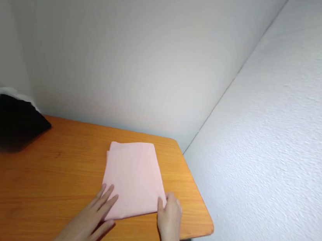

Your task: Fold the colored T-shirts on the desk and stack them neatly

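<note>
A folded pale pink cloth (132,177) lies flat on the orange wooden table (54,177), near its right end. My left hand (95,216) rests with fingers stretched out flat on the cloth's near left corner. My right hand (170,215) is at the cloth's near right corner, thumb and fingers touching its edge; the fingers are curled down and I cannot make out a firm grip.
A black cloth pile with white fabric (5,121) sits at the table's far left. White walls (279,131) close in behind and on the right, close to the table's rounded right corner (209,228).
</note>
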`<state>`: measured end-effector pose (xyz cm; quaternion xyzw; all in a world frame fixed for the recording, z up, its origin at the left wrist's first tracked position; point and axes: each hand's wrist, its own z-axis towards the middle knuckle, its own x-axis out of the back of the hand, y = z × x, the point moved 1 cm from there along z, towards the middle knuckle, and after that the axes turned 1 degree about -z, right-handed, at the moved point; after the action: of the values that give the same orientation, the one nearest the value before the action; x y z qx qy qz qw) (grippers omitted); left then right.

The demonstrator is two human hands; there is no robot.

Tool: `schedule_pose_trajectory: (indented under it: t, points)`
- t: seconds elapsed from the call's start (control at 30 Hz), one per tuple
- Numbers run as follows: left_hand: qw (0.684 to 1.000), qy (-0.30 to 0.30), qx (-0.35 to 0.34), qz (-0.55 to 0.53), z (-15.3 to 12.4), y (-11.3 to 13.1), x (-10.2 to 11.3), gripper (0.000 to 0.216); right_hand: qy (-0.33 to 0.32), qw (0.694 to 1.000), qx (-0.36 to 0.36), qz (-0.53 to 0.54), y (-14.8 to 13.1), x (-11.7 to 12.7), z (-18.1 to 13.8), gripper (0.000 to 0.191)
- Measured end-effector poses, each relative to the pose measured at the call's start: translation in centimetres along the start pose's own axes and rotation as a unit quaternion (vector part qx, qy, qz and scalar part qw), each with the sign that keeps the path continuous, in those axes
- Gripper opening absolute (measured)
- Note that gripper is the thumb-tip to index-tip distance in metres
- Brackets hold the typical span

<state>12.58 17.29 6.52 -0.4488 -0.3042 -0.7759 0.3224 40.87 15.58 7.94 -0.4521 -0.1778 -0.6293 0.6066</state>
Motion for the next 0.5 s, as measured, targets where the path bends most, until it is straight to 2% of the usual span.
schedule_pose_trajectory:
  t: [0.07,0.13,0.2,0.3,0.4,0.5]
  points:
    - [0.997,-0.038,-0.069,-0.021,1.2,3.0,-0.8,0.059,0.046,0.995,-0.068,-0.061,2.9,1.5,-0.3,0.021]
    - [0.99,-0.068,-0.118,-0.039,2.4,6.0,-1.5,0.06,0.101,0.984,-0.103,-0.105,4.4,2.3,-0.9,0.028]
    - [0.983,-0.095,-0.144,-0.058,3.5,8.7,-2.1,0.063,0.122,0.984,-0.067,-0.108,4.5,2.0,-1.4,0.038]
    - [0.971,-0.135,-0.171,-0.095,4.7,11.2,-2.0,0.069,0.057,0.995,0.027,-0.077,3.8,0.0,-1.6,0.051]
    - [0.964,-0.158,-0.17,-0.132,4.6,11.1,-1.0,0.071,-0.004,0.997,0.036,-0.065,4.7,-1.8,-1.4,0.063]
    - [0.978,-0.127,-0.102,-0.133,3.3,8.2,0.4,0.067,-0.018,0.998,0.016,-0.05,7.4,-2.6,-1.0,0.07]
